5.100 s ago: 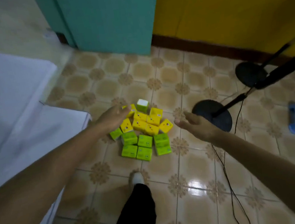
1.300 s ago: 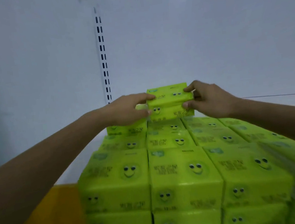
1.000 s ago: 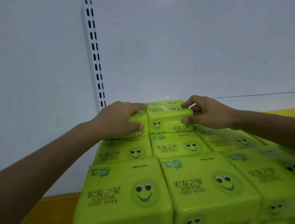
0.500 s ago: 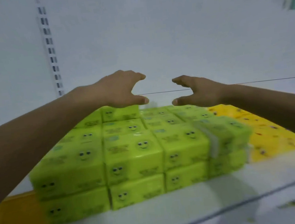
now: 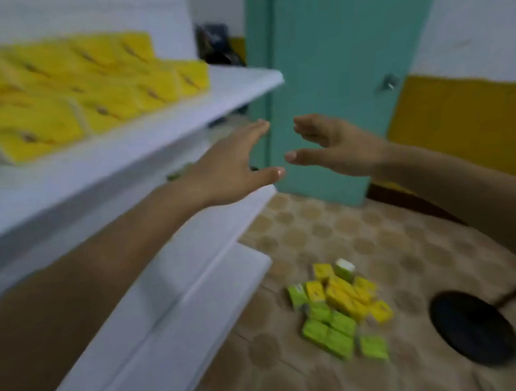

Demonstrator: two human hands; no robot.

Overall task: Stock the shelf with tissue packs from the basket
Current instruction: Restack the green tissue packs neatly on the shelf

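The white metal shelf board (image 5: 153, 133) carries rows of yellow tissue packs (image 5: 83, 86). Below and right of it, the patterned beige tile floor (image 5: 334, 231) bears a loose heap of green and yellow packs (image 5: 340, 311), with a black round stand base (image 5: 474, 328) just beyond.

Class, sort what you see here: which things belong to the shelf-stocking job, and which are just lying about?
Job:
tissue packs on the floor
yellow packs on the shelf
shelf
left hand, empty
right hand, empty

Lying about:
black round base
teal door
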